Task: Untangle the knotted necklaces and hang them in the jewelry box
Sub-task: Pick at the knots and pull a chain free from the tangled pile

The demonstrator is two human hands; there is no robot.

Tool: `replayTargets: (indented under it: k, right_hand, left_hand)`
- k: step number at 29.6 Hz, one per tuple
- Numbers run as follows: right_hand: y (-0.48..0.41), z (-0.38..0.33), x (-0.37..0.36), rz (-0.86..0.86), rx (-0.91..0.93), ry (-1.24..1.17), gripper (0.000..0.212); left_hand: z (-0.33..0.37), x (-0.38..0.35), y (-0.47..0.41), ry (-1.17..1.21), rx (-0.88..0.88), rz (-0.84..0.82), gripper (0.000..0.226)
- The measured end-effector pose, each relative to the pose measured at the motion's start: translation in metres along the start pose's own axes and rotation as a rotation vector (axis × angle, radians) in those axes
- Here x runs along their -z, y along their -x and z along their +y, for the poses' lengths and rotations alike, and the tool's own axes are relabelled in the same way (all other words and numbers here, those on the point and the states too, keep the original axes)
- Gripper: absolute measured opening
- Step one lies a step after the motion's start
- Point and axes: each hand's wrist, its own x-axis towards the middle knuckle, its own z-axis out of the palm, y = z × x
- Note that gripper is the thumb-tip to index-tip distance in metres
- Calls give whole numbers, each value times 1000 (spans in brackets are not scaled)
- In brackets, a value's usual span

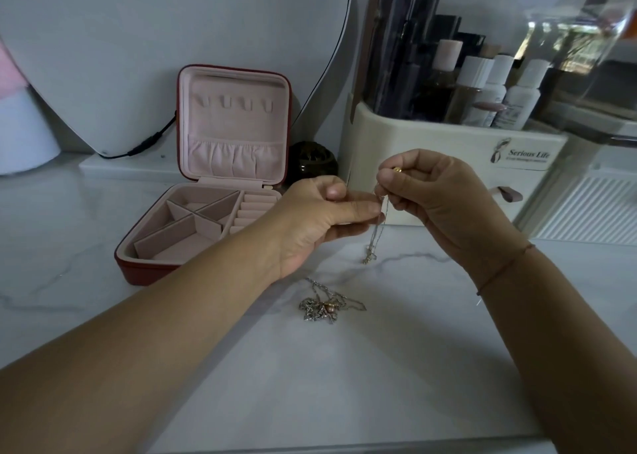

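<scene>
Red jewelry box (136, 271) (pink lining), silver necklaces (322, 308)

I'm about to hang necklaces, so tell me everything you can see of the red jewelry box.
The jewelry box is square, red outside, lined in pale pink velvety fabric. It stands open on the marble-look counter, lid upright at the back. The lid carries four bare hooks above a gathered pocket; the base has angled dividers and ring rolls, all seemingly empty. The left hand hides its right front corner.
</scene>
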Motion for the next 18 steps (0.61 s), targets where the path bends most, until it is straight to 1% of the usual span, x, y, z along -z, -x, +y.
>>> replayTargets:
  k: [4,11,14,18]
  right_hand:
    - [1,1,-2,-4,44,65,24]
    - [1,1,-4,-44,47,93,21]
    - [1,-1,-2,-54,15,78,20]
    - [1,0,0,-32,-17,85,15]
  left_hand:
    - [-1,-2,1,-28,-18,17,48]
    - [0,0,-1,-27,-24,58,46]
    - [2,4,-4,48,-7,96,45]
    - [8,11,-6,190,-10,107,39]
